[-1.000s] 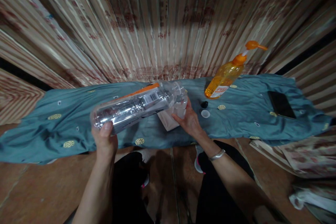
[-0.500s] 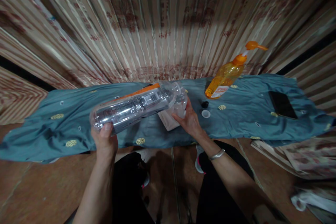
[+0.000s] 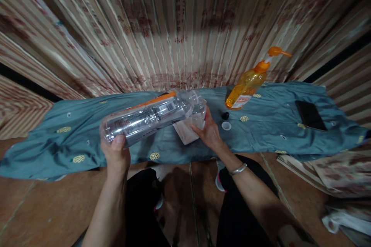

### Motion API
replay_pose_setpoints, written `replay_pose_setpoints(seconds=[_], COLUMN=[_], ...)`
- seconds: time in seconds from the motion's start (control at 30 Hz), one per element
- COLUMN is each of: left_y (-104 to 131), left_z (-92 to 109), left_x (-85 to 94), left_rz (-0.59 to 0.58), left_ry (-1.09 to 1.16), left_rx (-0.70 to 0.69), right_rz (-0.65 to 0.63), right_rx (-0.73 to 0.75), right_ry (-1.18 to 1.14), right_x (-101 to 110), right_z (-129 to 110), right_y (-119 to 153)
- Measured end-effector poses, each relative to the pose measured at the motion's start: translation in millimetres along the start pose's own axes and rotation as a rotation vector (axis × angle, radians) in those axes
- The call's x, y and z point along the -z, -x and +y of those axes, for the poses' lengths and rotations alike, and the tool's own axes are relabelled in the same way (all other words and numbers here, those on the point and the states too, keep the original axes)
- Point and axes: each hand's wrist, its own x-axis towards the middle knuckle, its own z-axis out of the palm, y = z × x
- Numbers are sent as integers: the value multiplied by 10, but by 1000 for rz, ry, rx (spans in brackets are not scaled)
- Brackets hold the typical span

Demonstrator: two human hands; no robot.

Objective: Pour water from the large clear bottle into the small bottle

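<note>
My left hand (image 3: 116,154) is closed around the base end of a large clear plastic bottle (image 3: 145,117) with an orange-edged printed label and a barcode. The bottle lies nearly level in the air, its neck pointing right. At that neck, my right hand (image 3: 211,134) grips a clear plastic cup (image 3: 198,117), fingers wrapped on its far side and thumb in front. The bottle's mouth sits at or inside the cup's opening; which one I cannot tell. Whether any liquid runs between them does not show. Below the cup, a pale flat packet (image 3: 185,134) rests on the cloth.
A teal patterned cloth (image 3: 95,127) covers the long surface. To the right stand an orange pump bottle (image 3: 245,87), a small black cap (image 3: 225,115) and a white round lid (image 3: 226,126). Farther right lies a black phone-like slab (image 3: 310,115). A pleated curtain (image 3: 162,46) hangs behind.
Both hands, the bottle and the cup hold almost the same pose. Only the view has shifted very slightly.
</note>
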Motion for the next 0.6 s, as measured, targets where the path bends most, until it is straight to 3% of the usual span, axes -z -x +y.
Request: replay_pose_setpoints(seconds=[0.6], left_y=[16], left_z=[44], left_x=[-40], left_rz=[16], left_ry=[-16], left_rx=[-21], right_rz=[31], right_rx=[30], right_ry=[53], right_x=[-49], right_z=[40], right_y=[27])
